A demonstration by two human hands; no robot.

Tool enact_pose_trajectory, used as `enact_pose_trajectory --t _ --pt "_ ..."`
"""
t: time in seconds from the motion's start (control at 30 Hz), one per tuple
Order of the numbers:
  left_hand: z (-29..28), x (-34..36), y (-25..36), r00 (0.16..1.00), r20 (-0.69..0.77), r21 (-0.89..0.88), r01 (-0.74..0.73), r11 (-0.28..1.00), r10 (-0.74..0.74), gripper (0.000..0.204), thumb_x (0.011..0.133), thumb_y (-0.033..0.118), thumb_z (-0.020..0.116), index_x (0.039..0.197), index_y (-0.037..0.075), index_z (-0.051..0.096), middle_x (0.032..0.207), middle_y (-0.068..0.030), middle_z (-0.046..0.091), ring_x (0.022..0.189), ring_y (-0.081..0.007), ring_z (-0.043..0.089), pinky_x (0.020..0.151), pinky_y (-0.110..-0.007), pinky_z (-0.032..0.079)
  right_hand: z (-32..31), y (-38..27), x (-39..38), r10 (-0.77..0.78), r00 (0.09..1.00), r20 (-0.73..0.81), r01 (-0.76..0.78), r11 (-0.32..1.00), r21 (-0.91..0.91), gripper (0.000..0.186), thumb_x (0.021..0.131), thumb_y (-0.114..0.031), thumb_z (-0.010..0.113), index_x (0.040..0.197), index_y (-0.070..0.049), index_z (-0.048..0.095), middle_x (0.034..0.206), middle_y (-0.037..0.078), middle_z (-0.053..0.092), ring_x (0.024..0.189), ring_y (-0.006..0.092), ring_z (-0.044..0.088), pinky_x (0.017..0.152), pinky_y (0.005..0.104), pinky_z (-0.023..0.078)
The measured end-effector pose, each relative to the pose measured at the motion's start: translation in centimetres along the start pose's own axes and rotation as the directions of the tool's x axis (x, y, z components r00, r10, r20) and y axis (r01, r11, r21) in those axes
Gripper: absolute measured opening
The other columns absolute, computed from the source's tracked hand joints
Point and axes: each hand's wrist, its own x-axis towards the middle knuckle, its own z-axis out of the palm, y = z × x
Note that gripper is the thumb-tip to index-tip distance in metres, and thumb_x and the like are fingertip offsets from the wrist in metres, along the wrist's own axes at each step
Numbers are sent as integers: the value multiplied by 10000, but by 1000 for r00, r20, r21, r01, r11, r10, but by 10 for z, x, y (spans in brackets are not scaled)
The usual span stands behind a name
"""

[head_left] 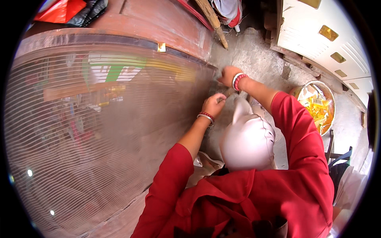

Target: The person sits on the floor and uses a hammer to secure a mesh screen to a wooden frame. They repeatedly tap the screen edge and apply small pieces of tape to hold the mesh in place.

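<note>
A wide, glossy brown panel with fine pale stripes fills the left side and reflects shelves and a green-and-white patch. My left hand is closed near the panel's right edge, thumb against the fingers, with a small dark bit at the fingertips that I cannot make out. Farther off, at the panel's far right corner, my right hand is curled; something greyish shows by its fingers, too blurred to name. Both wrists wear red and pale bangles. Beneath my right forearm is my knee in shiny pale cloth.
A round basket of yellow wrappers stands on the concrete floor to the right. Behind it runs a white cabinet with oblong openings. A wooden pole leans at the back. Orange and black plastic lies at far left.
</note>
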Motion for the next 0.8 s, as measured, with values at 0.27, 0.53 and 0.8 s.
enact_pose_trajectory --t 0.27,0.53,0.8 --pt "10 -25 -29 967 41 -77 254 964 -252 170 835 202 613 967 111 671 670 -96 628 561 -178 613 551 -337 486 -75 -129 56 -106 767 -633 527 668 526 217 784 -158 722 926 -8 657 743 60 658 679 106 615 650 280 509" --pt "7 -33 -22 891 170 -120 443 888 -421 184 830 222 604 978 121 646 739 -149 648 678 -268 642 641 -372 493 -82 -145 64 19 880 -475 402 504 765 129 790 -61 701 905 -20 662 782 34 658 673 67 597 596 238 513" --pt "17 -32 -38 979 45 -85 201 976 -197 161 815 196 605 953 121 642 886 -159 667 839 -354 642 737 -402 498 -87 -144 77 -72 849 -524 475 538 696 96 777 -24 660 865 -7 624 774 41 646 632 94 612 568 234 514"
